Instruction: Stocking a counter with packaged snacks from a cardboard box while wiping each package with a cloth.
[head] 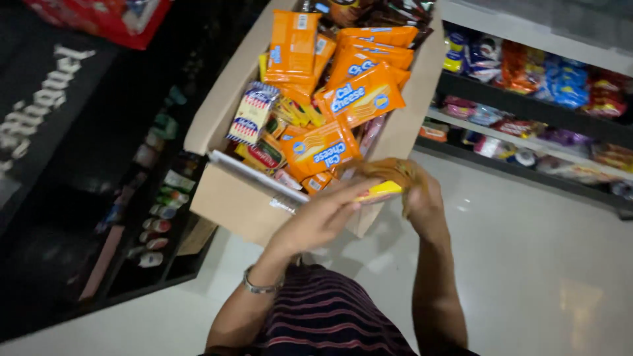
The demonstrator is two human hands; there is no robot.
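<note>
Head view: both hands raised in front of a cardboard box [227, 198] packed with snack packets. Left hand [316, 221] has its fingers [349, 194] stretched out nearly flat, pressed against the near end of a yellow-and-brown snack packet [386, 181]. Right hand [422, 198] has fingers curled tight round the far end of that same packet, the wrapper bunched in the grip. Packet sits between the two sets of fingers, just off the box's near corner, blurred, so can't tell exactly what kind it is. Metal bracelet [260, 287] on the left wrist

Just beyond the left fingers: a long silver-edged flat pack [257, 178] lying along the box's near rim. Above both sets of fingers, inside the box: orange wafer packets [359, 95] stacked loosely at mixed angles, one orange packet [323, 148] almost touching the fingertips. Further up and left of the fingers: a white, blue and red striped packet [252, 112] standing on edge among small yellow packs

Right of the right fingers, well apart: store shelves [527, 142] with mixed coloured snack bags. Left of the left fingers, lower down: a dark display rack [155, 217] with rows of small bottles. Under the hands: pale tiled floor [527, 264] and the person's dark striped shirt [330, 316]
</note>
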